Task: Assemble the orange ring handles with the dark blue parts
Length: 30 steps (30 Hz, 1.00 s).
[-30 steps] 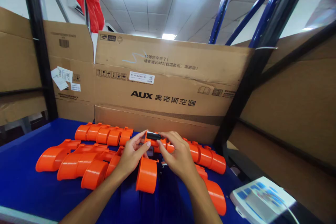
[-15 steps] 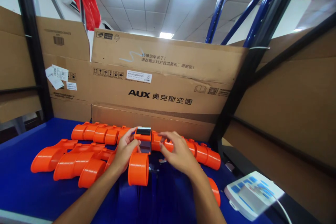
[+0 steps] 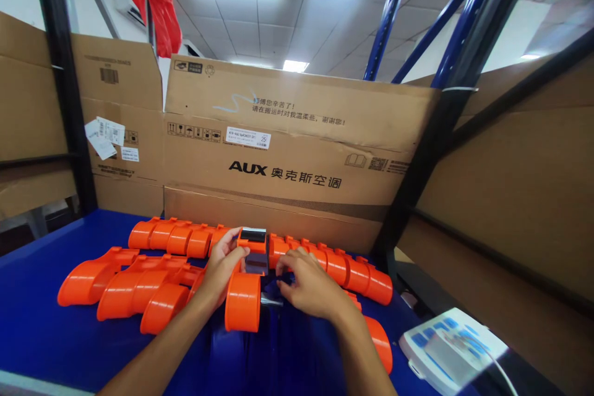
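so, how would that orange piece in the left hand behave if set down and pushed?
The orange piece looks like moulded plastic, so probably stiff. Its gloss suggests it may slip. The rounded end may rock, but the boxier end likely limits rolling.

Left hand [image 3: 223, 269] grips orange piece [image 3: 244, 302] — black strip [image 3: 253, 235] on top, round part below the fingers. Right hand [image 3: 306, 288] just right of it, fingers bent near something dark blue, can't tell if held. Rod [image 3: 271, 301] between hands, lower. More orange rings [image 3: 134, 288] left of left hand, others beyond both hands — carton [image 3: 301, 136] behind. White device [image 3: 452, 349] right of right hand, on blue table [image 3: 37, 337].
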### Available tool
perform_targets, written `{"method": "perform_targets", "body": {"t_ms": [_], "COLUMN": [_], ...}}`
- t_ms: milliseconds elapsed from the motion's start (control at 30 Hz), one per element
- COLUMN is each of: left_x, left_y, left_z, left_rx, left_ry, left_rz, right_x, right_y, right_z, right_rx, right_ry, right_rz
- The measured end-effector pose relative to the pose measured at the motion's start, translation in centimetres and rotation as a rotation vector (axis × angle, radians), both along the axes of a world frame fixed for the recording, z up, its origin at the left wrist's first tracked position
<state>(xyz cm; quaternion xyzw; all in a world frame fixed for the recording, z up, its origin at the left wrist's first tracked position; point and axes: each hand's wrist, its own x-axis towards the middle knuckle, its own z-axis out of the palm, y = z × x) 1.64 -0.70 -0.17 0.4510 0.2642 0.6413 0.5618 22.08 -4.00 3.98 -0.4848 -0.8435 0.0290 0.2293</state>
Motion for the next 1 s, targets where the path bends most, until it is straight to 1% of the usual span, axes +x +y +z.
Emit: {"method": "perform_targets", "body": {"t_ms": [100,267,300,367,567,800,1000], "left_x": [0.0,0.2,0.3,0.3,0.5,0.6,0.6], "left_y": [0.1,0.2,0.2,0.2,0.1,0.0,-0.1], "left_z": [-0.1,-0.4,-0.5,-0.6,-0.5,-0.4,-0.3], "left_rx": [0.018,0.067,0.077,0.091,0.101,0.103,0.118], "left_ry": [0.034,0.092,0.1,0.107,0.12,0.124,0.132], "left_rz": [-0.002,-0.024,-0.032,-0.043,-0.025,-0.018,-0.005], "right_x": [0.1,-0.5,-0.7,-1.1,-1.5,-1.4,-1.7], "right_y": [0.4,0.8,0.8,0.8,0.7,0.8,0.3], "right_z": [0.1,-0.1,-0.1,0.0,0.2,-0.1,0.1], "right_rx": [0.032,-0.01,-0.01,0.014,0.122,0.15,0.124], "right_ry": [0.151,0.567,0.628,0.684,0.64,0.537,0.436], "right_rz": [-0.035,-0.059,-0.053,-0.029,0.002,0.051,0.106]}}
